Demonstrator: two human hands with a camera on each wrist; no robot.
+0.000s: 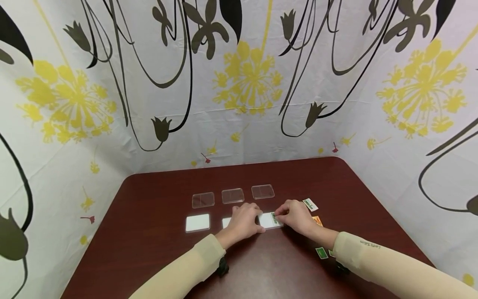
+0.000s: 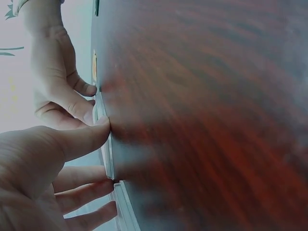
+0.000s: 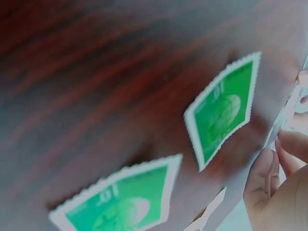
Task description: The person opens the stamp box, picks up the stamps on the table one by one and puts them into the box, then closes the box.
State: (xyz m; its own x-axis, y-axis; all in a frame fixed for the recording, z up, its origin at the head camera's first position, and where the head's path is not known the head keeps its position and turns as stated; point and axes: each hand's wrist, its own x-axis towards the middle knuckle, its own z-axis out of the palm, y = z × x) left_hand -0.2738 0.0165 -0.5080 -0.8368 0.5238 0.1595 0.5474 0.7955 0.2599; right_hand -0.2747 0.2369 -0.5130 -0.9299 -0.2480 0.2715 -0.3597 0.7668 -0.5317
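My left hand (image 1: 243, 221) steadies a shallow clear case with a white insert (image 1: 266, 221), thumb on its near edge and fingers at its left side. In the left wrist view, the thumb and fingers hold along the thin edge of that case (image 2: 109, 154). At the case's right end, my right hand (image 1: 297, 216) pinches a green-and-white postage stamp (image 1: 275, 219) between thumb and fingertips, over the white insert. The pinching fingers partly cover the stamp. A second white-lined case (image 1: 225, 222) is mostly hidden behind the left hand.
Another white-lined case (image 1: 198, 223) lies at the left. Behind the cases is a row of three clear lids (image 1: 232, 195). Right of the right hand lie a pale green stamp (image 1: 310, 204) and an orange stamp (image 1: 318, 221). Green stamps (image 3: 224, 110) lie nearer, by the right forearm.
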